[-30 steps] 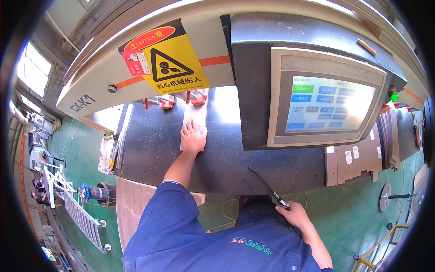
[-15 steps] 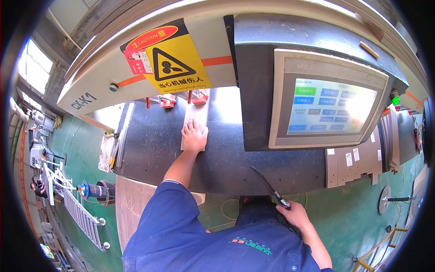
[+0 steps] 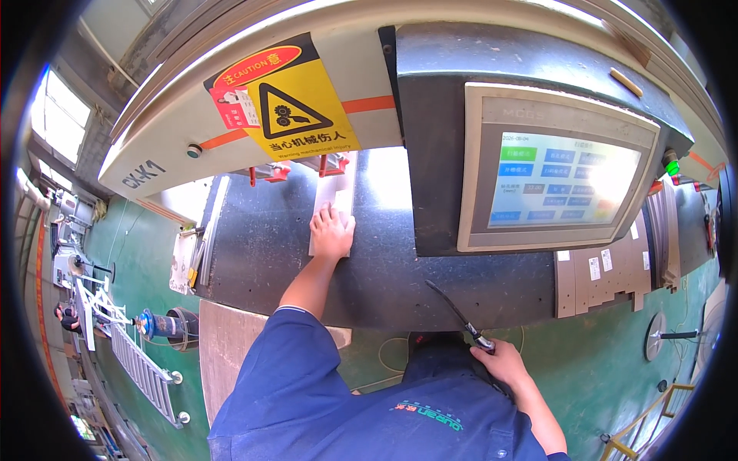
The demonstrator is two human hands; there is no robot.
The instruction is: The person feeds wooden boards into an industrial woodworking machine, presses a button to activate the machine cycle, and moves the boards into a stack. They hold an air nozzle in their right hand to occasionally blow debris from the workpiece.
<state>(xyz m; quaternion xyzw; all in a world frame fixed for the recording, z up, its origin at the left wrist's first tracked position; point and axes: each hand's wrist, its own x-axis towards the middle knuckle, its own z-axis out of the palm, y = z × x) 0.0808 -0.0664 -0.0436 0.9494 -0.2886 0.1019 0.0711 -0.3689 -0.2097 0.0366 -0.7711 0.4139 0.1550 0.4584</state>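
Note:
My left hand (image 3: 331,232) lies on a narrow, pale board (image 3: 335,190), fingers stretched out and slightly apart over its near part. The board rests on the dark machine table (image 3: 461,284), and its far end runs under the red-tipped clamps (image 3: 334,164) below the machine's beam. At the table's front edge, my right hand (image 3: 498,361) is wrapped round the handle of an air blow gun (image 3: 482,343). Its long, thin black nozzle (image 3: 446,301) points up and left over the table, apart from the board.
A control screen (image 3: 561,173) in a dark housing overhangs the table at right. Stacked brown panels (image 3: 603,276) with white labels lie beyond it. A wooden board (image 3: 231,338) stands by the table's left front. A white wheeled ladder (image 3: 138,369) and a blue-topped canister (image 3: 157,323) stand at left.
The red clamp pads have risen a little above the board. My left hand stays on the board, and my right hand keeps its hold on the blow gun.

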